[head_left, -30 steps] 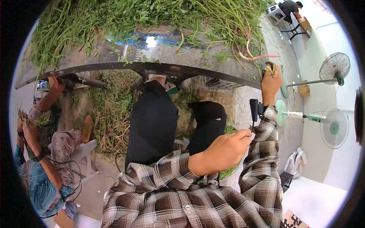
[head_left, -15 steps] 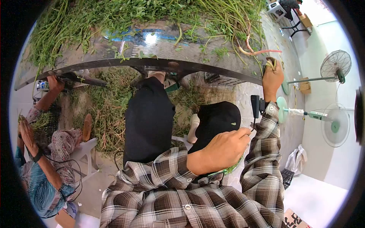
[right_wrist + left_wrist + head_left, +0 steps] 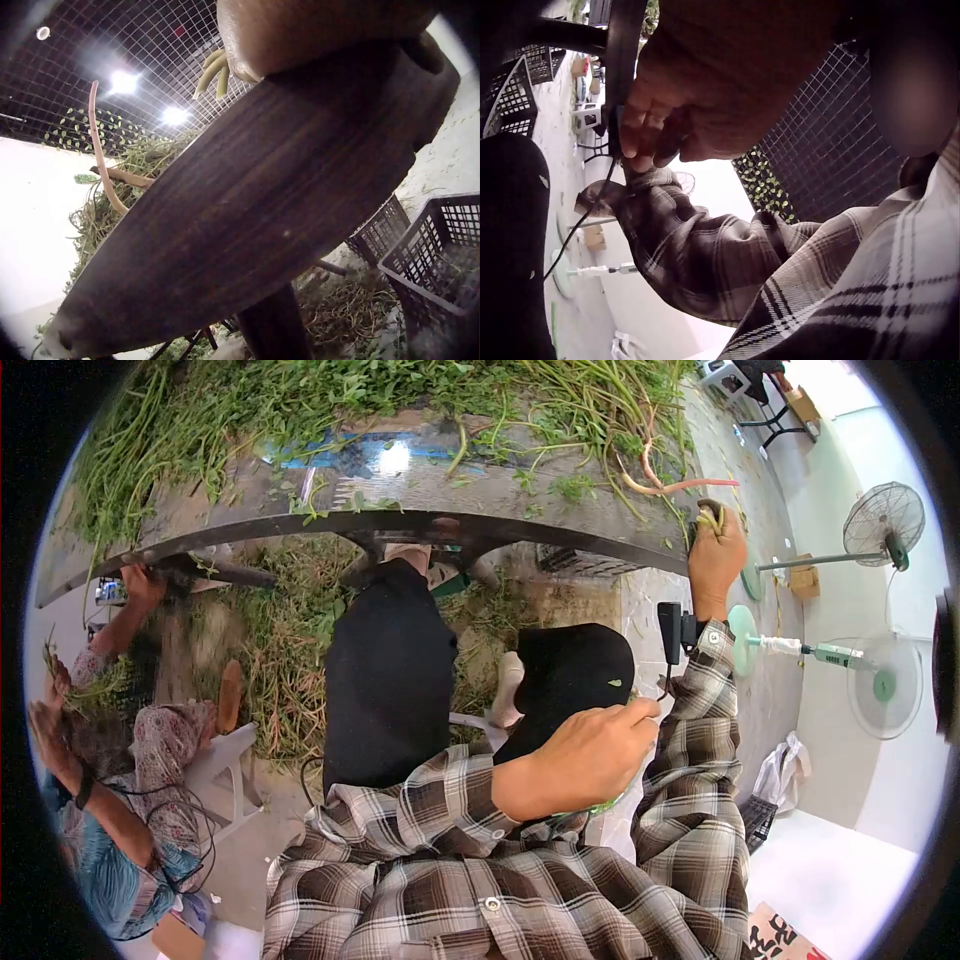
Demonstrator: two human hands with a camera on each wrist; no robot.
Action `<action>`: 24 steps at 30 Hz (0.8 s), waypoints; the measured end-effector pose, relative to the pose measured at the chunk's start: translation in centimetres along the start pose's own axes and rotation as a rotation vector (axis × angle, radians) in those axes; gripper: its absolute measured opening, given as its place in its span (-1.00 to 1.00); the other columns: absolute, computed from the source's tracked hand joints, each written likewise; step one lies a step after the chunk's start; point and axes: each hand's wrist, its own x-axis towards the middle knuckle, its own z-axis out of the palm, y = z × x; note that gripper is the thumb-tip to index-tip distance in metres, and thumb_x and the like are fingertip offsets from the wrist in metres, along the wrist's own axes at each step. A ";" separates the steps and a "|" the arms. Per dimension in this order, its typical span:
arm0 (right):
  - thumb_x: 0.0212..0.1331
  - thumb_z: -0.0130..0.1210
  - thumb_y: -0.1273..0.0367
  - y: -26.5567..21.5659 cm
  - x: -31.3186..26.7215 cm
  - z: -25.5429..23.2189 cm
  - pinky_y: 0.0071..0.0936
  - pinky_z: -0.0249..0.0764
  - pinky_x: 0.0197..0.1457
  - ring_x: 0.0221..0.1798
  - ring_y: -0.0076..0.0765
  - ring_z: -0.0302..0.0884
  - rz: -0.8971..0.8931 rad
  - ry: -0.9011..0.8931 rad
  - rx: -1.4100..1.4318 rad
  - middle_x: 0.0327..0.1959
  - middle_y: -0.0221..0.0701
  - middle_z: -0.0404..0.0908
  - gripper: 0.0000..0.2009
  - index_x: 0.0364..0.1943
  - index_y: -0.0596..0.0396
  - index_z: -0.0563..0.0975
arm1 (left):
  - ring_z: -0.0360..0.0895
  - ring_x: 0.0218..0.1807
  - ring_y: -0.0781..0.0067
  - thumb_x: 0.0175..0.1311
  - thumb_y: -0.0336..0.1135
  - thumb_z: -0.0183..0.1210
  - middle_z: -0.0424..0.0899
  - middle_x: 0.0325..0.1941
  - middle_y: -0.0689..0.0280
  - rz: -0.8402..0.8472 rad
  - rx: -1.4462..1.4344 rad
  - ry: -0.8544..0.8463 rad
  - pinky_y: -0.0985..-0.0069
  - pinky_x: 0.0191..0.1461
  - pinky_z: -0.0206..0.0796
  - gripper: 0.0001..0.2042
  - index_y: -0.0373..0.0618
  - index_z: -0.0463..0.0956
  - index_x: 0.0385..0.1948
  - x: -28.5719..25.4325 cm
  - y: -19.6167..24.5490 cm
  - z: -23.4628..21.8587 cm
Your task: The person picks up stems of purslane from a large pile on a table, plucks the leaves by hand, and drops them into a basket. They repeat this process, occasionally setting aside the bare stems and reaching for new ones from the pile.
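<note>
L hand (image 3: 575,760) pinching blk cable (image 3: 668,682), R hand (image 3: 718,565) gripping stems (image 3: 711,518) at tbl edge (image 3: 540,530).

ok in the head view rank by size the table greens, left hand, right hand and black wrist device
1. Table greens
2. Left hand
3. Right hand
4. Black wrist device
Apparent size only; the left hand looks nearer.
</note>
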 end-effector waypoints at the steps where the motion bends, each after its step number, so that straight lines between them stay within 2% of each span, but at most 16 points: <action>1: 0.05 0.03 0.46 0.3 0.0 0.1 -0.47 0.36 -0.28 -0.39 -0.37 0.48 0.006 0.006 -0.005 -0.46 -0.31 0.53 -0.85 -0.29 0.05 0.57 | 0.52 -0.16 0.11 0.10 -0.47 0.07 0.47 -0.12 0.08 0.004 -0.003 -0.009 0.35 -0.14 0.39 -0.84 -0.35 0.41 -0.31 0.0 0.0 0.0; 3: -0.01 0.08 0.39 1.4 0.1 0.4 -0.32 0.41 -0.32 -0.37 -0.11 0.54 -0.056 0.022 -0.051 -0.43 -0.25 0.58 -0.85 -0.30 -0.03 0.55 | 0.51 -0.14 0.09 0.09 -0.48 0.08 0.48 -0.09 0.08 -0.011 0.006 -0.002 0.35 -0.11 0.39 -0.82 -0.32 0.43 -0.27 0.3 0.1 -0.3; 4: -0.01 0.08 0.39 1.4 0.2 0.4 -0.32 0.41 -0.32 -0.37 -0.11 0.54 -0.044 0.037 -0.057 -0.43 -0.25 0.58 -0.85 -0.30 -0.03 0.55 | 0.51 -0.14 0.09 0.09 -0.48 0.08 0.48 -0.09 0.08 -0.001 0.006 -0.020 0.35 -0.11 0.39 -0.82 -0.32 0.43 -0.27 0.4 0.0 -0.4; 6: 0.01 0.07 0.35 1.1 0.0 0.4 -0.25 0.41 -0.30 -0.33 -0.08 0.55 -0.060 0.052 -0.081 -0.42 -0.25 0.58 -0.84 -0.30 -0.03 0.55 | 0.50 -0.11 0.07 0.09 -0.49 0.08 0.48 -0.06 0.10 -0.007 0.063 0.057 0.37 -0.06 0.37 -0.80 -0.28 0.44 -0.22 0.7 -0.5 -0.9; 7: 0.03 0.07 0.33 1.1 0.1 0.5 -0.24 0.41 -0.28 -0.32 -0.06 0.54 -0.062 0.070 -0.079 -0.41 -0.25 0.59 -0.84 -0.29 -0.03 0.55 | 0.49 -0.08 0.04 0.09 -0.49 0.07 0.48 -0.04 0.10 -0.095 0.032 0.074 0.37 -0.03 0.36 -0.79 -0.25 0.44 -0.20 1.1 -0.3 -1.3; 8: 0.05 0.06 0.31 1.0 0.0 0.6 -0.22 0.41 -0.27 -0.31 -0.04 0.54 -0.060 0.089 -0.080 -0.39 -0.25 0.60 -0.84 -0.29 -0.04 0.55 | 0.47 -0.03 0.04 0.09 -0.50 0.08 0.47 -0.04 0.08 -0.092 0.094 0.109 0.36 0.02 0.34 -0.78 -0.26 0.44 -0.19 1.6 -0.6 -1.7; 10: 0.06 0.07 0.34 0.8 -0.1 0.6 -0.32 0.41 -0.30 -0.38 -0.18 0.55 -0.037 0.075 -0.041 -0.42 -0.25 0.58 -0.84 -0.27 0.00 0.55 | 0.41 0.07 0.05 0.07 -0.53 0.08 0.46 0.00 0.06 -0.095 0.199 0.139 0.35 0.13 0.24 -0.72 -0.25 0.44 -0.12 2.9 -0.6 -2.9; 11: 0.06 0.07 0.34 0.7 -0.2 0.2 -0.32 0.41 -0.30 -0.38 -0.18 0.55 -0.014 0.097 -0.055 -0.42 -0.25 0.58 -0.84 -0.27 0.00 0.55 | 0.40 0.09 0.05 0.08 -0.53 0.08 0.46 0.01 0.06 -0.073 0.267 0.141 0.34 0.16 0.21 -0.69 -0.24 0.43 -0.09 3.7 -0.4 -3.7; 13: 0.10 0.05 0.39 1.0 -0.4 -1.0 -0.50 0.33 -0.40 -0.52 -0.48 0.41 0.049 -0.024 0.464 -0.55 -0.36 0.52 -0.86 -0.27 0.09 0.54 | 0.37 0.06 -0.01 0.05 -0.53 0.10 0.44 -0.01 0.03 -0.002 0.399 0.145 0.28 0.14 0.21 -0.61 -0.23 0.37 -0.01 5.4 -0.3 -4.6; 14: 0.10 0.05 0.39 1.2 -0.8 -2.1 -0.50 0.33 -0.40 -0.52 -0.48 0.41 0.071 -0.001 0.459 -0.55 -0.36 0.52 -0.86 -0.27 0.09 0.54 | 0.34 0.07 -0.01 0.01 -0.55 0.12 0.42 0.03 0.05 0.031 0.470 0.129 0.26 0.15 0.18 -0.55 -0.19 0.34 0.04 6.6 0.0 -4.9; 16: 0.14 0.02 0.42 1.6 -2.9 -4.3 -0.66 0.17 -0.48 -0.55 -0.70 0.19 0.401 0.092 0.897 -0.62 -0.53 0.39 -0.87 -0.29 0.19 0.53 | 0.31 0.09 0.03 -0.03 -0.53 0.17 0.40 0.06 0.10 0.087 0.611 0.102 0.25 0.17 0.14 -0.48 -0.15 0.31 0.08 8.8 0.0 -5.3; 17: 0.17 -0.01 0.41 2.4 -4.2 -5.0 -0.70 0.09 -0.52 -0.57 -0.74 0.14 0.486 0.124 0.921 -0.62 -0.62 0.33 -0.85 -0.31 0.21 0.52 | 0.29 0.12 0.05 -0.02 -0.50 0.19 0.37 0.10 0.11 0.093 0.688 0.061 0.26 0.19 0.13 -0.46 -0.12 0.30 0.11 10.1 0.1 -5.5; 18: 0.17 -0.01 0.41 3.9 -5.6 -5.3 -0.70 0.09 -0.52 -0.57 -0.74 0.14 0.507 0.156 0.915 -0.62 -0.62 0.33 -0.85 -0.31 0.21 0.52 | 0.27 0.14 0.07 0.00 -0.47 0.21 0.35 0.14 0.12 0.101 0.763 0.020 0.27 0.20 0.11 -0.44 -0.10 0.28 0.13 11.3 0.0 -5.5; 20: 0.17 -0.01 0.42 8.4 -9.6 -4.5 -0.71 0.08 -0.51 -0.56 -0.75 0.15 0.708 0.142 0.872 -0.60 -0.61 0.34 -0.86 -0.31 0.19 0.53 | 0.24 0.15 0.09 -0.06 -0.43 0.27 0.33 0.16 0.18 0.137 0.836 -0.055 0.26 0.21 0.09 -0.38 -0.06 0.27 0.15 13.5 -1.2 -4.9; 22: 0.16 0.00 0.40 11.8 -13.9 -2.4 -0.68 0.11 -0.52 -0.57 -0.74 0.17 0.916 0.059 0.869 -0.60 -0.61 0.35 -0.86 -0.30 0.16 0.53 | 0.23 0.15 0.09 -0.11 -0.40 0.31 0.33 0.16 0.21 0.105 0.976 -0.145 0.25 0.23 0.06 -0.34 -0.06 0.27 0.15 15.2 -2.6 -4.2; 24: 0.12 0.04 0.38 16.5 -20.0 2.6 -0.62 0.17 -0.49 -0.55 -0.70 0.20 1.011 0.007 0.902 -0.59 -0.61 0.38 -0.84 -0.29 0.17 0.53 | 0.24 0.13 0.09 -0.17 -0.37 0.35 0.34 0.14 0.21 0.110 1.013 -0.201 0.25 0.21 0.08 -0.30 -0.04 0.27 0.16 16.2 -4.2 -3.6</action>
